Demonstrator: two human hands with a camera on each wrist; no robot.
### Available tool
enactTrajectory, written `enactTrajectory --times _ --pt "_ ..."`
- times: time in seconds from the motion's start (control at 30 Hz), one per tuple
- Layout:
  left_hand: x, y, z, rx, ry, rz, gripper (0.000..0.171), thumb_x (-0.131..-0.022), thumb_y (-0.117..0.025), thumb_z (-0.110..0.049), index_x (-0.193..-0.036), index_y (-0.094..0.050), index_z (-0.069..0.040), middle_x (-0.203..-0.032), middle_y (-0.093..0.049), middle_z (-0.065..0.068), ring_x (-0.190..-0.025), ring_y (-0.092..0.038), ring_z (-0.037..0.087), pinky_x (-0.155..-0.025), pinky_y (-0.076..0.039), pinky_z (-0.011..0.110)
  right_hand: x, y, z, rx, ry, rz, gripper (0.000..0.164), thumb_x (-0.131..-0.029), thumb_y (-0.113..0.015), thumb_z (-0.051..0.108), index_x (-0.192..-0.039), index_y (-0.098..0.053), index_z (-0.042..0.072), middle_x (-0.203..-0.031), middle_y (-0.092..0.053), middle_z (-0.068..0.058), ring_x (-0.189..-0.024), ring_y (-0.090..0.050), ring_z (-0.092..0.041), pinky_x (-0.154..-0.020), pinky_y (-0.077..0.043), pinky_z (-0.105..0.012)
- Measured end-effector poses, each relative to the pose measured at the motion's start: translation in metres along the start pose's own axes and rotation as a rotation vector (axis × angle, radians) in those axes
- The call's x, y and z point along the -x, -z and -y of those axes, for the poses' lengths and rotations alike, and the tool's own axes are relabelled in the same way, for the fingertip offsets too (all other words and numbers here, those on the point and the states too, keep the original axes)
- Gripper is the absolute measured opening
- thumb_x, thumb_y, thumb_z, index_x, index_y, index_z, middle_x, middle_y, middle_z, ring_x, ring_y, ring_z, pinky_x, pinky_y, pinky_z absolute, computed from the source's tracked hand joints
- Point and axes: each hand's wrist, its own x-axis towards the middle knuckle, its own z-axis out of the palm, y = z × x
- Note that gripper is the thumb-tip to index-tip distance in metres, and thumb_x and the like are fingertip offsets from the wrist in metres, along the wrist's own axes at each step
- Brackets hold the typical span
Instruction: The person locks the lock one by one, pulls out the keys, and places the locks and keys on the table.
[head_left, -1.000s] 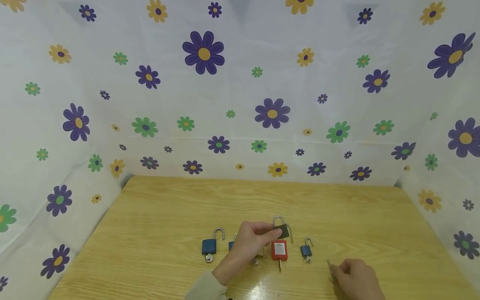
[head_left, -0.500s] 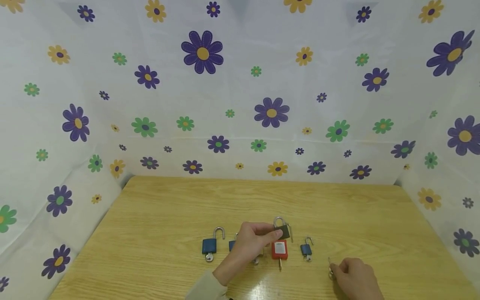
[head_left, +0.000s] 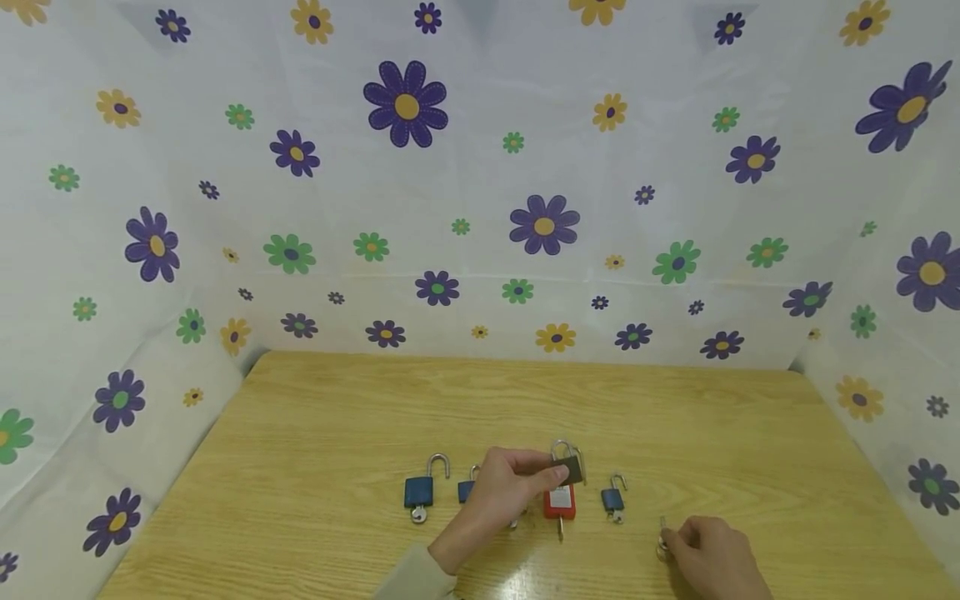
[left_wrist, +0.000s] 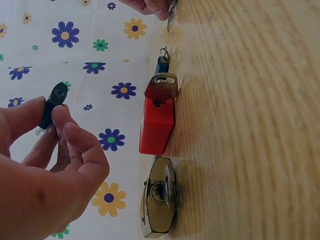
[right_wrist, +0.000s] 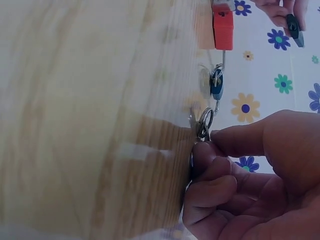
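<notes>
Over the wooden bench point(head_left: 337, 417), the left hand point(head_left: 501, 490) slants inward, while the right hand point(head_left: 714, 557) sits low, fingers curled. Near the red padlock point(head_left: 561, 503), the left hand's thumb and fingers pinch a dark padlock point(head_left: 573, 470), raised off the bench. Right of the small blue padlock point(head_left: 612, 500), the right hand pinches a ringed key point(head_left: 662, 546).

white sheeting point(head_left: 480, 179) printed with purple, yellow and green flowers stands along 3 sides of a table point(head_left: 337, 400): far, left and right. a big purple flower point(head_left: 407, 107) with a yellow centre sits high on the far side, a little left of the middle. below it, a faint crease point(head_left: 480, 277) runs left to right. the tabletop is yellowish wood grain, with a bright glare point(head_left: 517, 581) at its near edge.
</notes>
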Motion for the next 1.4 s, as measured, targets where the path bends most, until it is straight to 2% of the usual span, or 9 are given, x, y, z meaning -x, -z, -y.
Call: enactTrajectory --times 0.17,0.4,0.63,0.83,1.03,1.17,1.27,1.33,1.4 --pt "-0.001 -0.003 0.001 -0.021 -0.011 0.005 0.029 -0.085 -0.075 -0.031 -0.102 -0.078 -0.008 -0.098 -0.077 0.008 -0.087 -0.067 0.013 -0.08 -0.056 0.043 0.0 0.002 -0.002 -0.012 -0.03 0.022 0.027 -0.091 -0.064 0.022 -0.068 -0.062 0.008 -0.06 -0.056 -0.001 -0.058 -0.048 -0.017 -0.054 -0.037 -0.03" --pt "-0.001 -0.007 0.002 -0.023 -0.009 0.0 0.031 -0.085 -0.075 -0.033 -0.103 -0.077 -0.008 -0.1 -0.077 0.008 -0.091 -0.066 0.014 -0.083 -0.055 0.046 0.001 0.005 -0.003 -0.012 -0.036 0.019 0.025 -0.091 -0.065 0.024 -0.072 -0.066 0.007 -0.064 -0.061 0.0 -0.06 -0.05 -0.017 -0.056 -0.041 -0.032" --pt "-0.003 -0.016 -0.001 -0.058 -0.053 -0.01 0.024 -0.084 -0.076 -0.028 -0.097 -0.078 -0.008 -0.093 -0.078 0.007 -0.083 -0.068 0.011 -0.079 -0.056 0.042 0.004 0.011 -0.006 -0.029 -0.048 0.03 0.029 -0.092 -0.061 0.03 -0.077 -0.067 0.006 -0.066 -0.062 -0.001 -0.062 -0.052 -0.018 -0.055 -0.043 -0.032" --pt "-0.007 -0.031 -0.002 -0.162 -0.095 0.008 0.026 -0.083 -0.077 -0.027 -0.1 -0.077 -0.007 -0.093 -0.077 0.004 -0.077 -0.067 0.007 -0.072 -0.059 0.036 0.004 0.012 -0.013 -0.011 -0.032 0.007 0.028 -0.092 -0.062 0.028 -0.076 -0.068 0.005 -0.065 -0.063 0.0 -0.06 -0.053 -0.016 -0.056 -0.045 -0.034" --pt "-0.012 -0.054 -0.007 -0.372 -0.182 0.009 0.017 -0.084 -0.076 -0.026 -0.091 -0.079 -0.011 -0.081 -0.076 -0.003 -0.069 -0.063 0.001 -0.064 -0.056 0.025 0.01 0.014 -0.024 0.022 -0.013 -0.026 0.025 -0.09 -0.063 0.024 -0.072 -0.067 0.007 -0.06 -0.064 0.002 -0.057 -0.055 -0.014 -0.056 -0.049 -0.036" --pt "-0.017 -0.07 -0.009 -0.48 -0.162 0.009 0.011 -0.083 -0.076 -0.023 -0.088 -0.08 -0.014 -0.076 -0.075 -0.007 -0.065 -0.06 -0.003 -0.061 -0.055 0.021 0.011 0.016 -0.026 0.045 0.008 -0.028 0.026 -0.09 -0.063 0.025 -0.07 -0.067 0.008 -0.059 -0.063 0.004 -0.055 -0.054 -0.013 -0.055 -0.048 -0.036" --pt "-0.021 -0.081 -0.009 -0.515 -0.151 0.013 0.008 -0.082 -0.077 -0.02 -0.084 -0.081 -0.014 -0.073 -0.076 -0.006 -0.061 -0.059 -0.004 -0.057 -0.054 0.018 0.011 0.017 -0.026 0.062 0.017 -0.025 0.027 -0.09 -0.063 0.025 -0.07 -0.067 0.007 -0.06 -0.064 0.004 -0.057 -0.055 -0.013 -0.058 -0.05 -0.039" --pt "-0.024 -0.088 -0.008 -0.556 -0.161 0.01 0.008 -0.082 -0.075 -0.017 -0.08 -0.081 -0.013 -0.068 -0.075 -0.006 -0.053 -0.055 -0.004 -0.052 -0.05 0.016 0.011 0.017 -0.026 0.07 0.007 -0.014 0.027 -0.091 -0.063 0.024 -0.071 -0.067 0.007 -0.061 -0.065 0.004 -0.058 -0.055 -0.014 -0.06 -0.051 -0.041" --pt "-0.027 -0.094 -0.008 -0.598 -0.164 0.005 0.014 -0.082 -0.074 -0.014 -0.07 -0.08 -0.011 -0.055 -0.069 -0.007 -0.043 -0.046 -0.004 -0.041 -0.041 0.013 0.011 0.017 -0.026 0.072 -0.002 -0.008 0.027 -0.091 -0.064 0.024 -0.071 -0.067 0.007 -0.062 -0.065 0.003 -0.058 -0.056 -0.014 -0.061 -0.052 -0.043"
